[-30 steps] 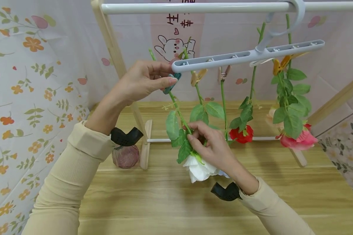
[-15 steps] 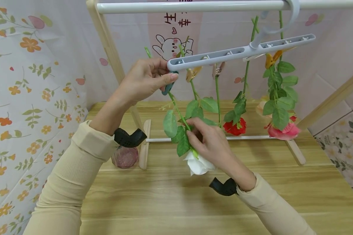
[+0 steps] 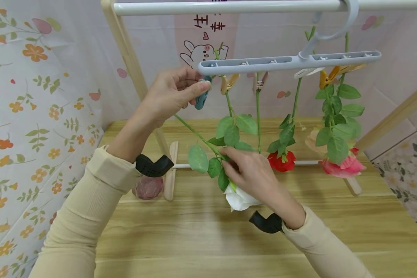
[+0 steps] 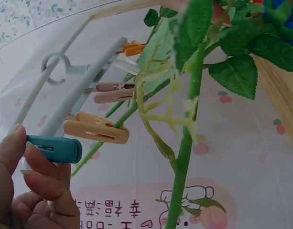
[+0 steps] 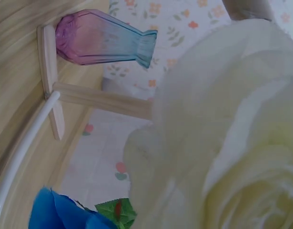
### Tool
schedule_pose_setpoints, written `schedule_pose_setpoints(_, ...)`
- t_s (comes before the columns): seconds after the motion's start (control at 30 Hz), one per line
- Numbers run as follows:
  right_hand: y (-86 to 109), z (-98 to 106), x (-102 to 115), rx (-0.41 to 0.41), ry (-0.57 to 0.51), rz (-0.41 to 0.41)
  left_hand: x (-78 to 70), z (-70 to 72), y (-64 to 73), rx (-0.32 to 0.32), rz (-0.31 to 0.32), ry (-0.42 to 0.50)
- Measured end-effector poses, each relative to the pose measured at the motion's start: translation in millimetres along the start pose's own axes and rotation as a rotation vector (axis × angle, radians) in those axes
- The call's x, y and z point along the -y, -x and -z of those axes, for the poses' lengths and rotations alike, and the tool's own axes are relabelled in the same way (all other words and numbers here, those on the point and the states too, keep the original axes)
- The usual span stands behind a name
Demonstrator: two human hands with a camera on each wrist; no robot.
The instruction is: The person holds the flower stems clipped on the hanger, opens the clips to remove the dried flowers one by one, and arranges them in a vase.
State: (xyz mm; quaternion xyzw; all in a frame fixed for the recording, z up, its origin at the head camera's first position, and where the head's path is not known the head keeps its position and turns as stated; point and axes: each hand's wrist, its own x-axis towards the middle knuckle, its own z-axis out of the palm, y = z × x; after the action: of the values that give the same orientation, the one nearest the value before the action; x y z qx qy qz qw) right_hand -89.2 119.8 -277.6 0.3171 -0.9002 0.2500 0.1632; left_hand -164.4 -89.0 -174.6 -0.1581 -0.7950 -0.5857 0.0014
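My left hand [image 3: 170, 92] pinches a teal clothespin [image 3: 202, 94] at the left end of the grey hanger [image 3: 250, 66]. In the left wrist view thumb and fingers squeeze that clothespin [image 4: 55, 149], with no stem between its tips. My right hand [image 3: 253, 172] holds an artificial white rose by its green stem [image 3: 194, 133], near the leaves. The white bloom [image 3: 239, 200] hangs below the hand, and the stem slants up to the left, apart from the clothespin. Petals of the white rose [image 5: 222, 119] fill much of the right wrist view, which does not show the hand.
Other clothespins on the hanger hold flowers upside down, among them a red rose [image 3: 281, 161] and a pink one [image 3: 344, 166]. A blue flower [image 5: 60, 212] shows in the right wrist view. A pink-blue glass vase [image 5: 103, 40] stands beside the wooden rack foot [image 3: 172, 172].
The white rose's stem has come out of the teal clothespin and swung down to the left. The hanger now sits more level. Both hands stay in nearly the same places.
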Motion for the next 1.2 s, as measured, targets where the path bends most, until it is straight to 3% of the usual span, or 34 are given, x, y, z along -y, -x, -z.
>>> schedule_pose_setpoints(0.2,3.3,-2,-2,-0.041,-0.025,0.032,7.5,1.1,4.9,0.005,-0.057,0.045)
schedule_pose_setpoints(0.4,7.6,-4,-2,-0.066,-0.059,0.036,20.0,-0.5,18.2,-0.036,-0.158,-0.052)
schedule_pose_setpoints(0.47,8.6,-4,-3,-0.082,-0.062,0.045,27.2,-2.6,25.1,-0.074,-0.247,-0.148)
schedule_pose_setpoints(0.57,10.4,-4,-3,-0.107,-0.064,0.055,39.5,-7.9,36.9,-0.12,-0.448,-0.369)
schedule_pose_setpoints(0.67,13.1,-2,-4,-0.126,-0.069,0.062,51.0,-14.6,50.2,-0.12,-0.632,-0.581)
schedule_pose_setpoints(0.73,15.9,0,-4,-0.132,-0.079,0.065,57.8,-19.9,57.0,-0.093,-0.711,-0.673)
schedule_pose_setpoints(0.83,21.2,6,-4,-0.127,-0.111,0.07,66.1,-27.5,63.5,-0.064,-0.774,-0.738)
schedule_pose_setpoints(0.93,27.0,11,-4,-0.088,-0.185,0.072,73.3,-32.9,66.4,-0.07,-0.824,-0.759)
schedule_pose_setpoints(1.03,31.5,18,-9,-0.078,-0.338,0.065,80.4,-35.8,69.1,-0.1,-0.861,-0.749)
schedule_pose_setpoints(1.1,32.2,24,-16,-0.12,-0.476,0.011,85.1,-36.4,70.9,-0.11,-0.874,-0.715)
schedule_pose_setpoints(1.2,29.8,32,-31,-0.254,-0.665,-0.144,91.2,-35.3,76.8,-0.121,-0.847,-0.609)
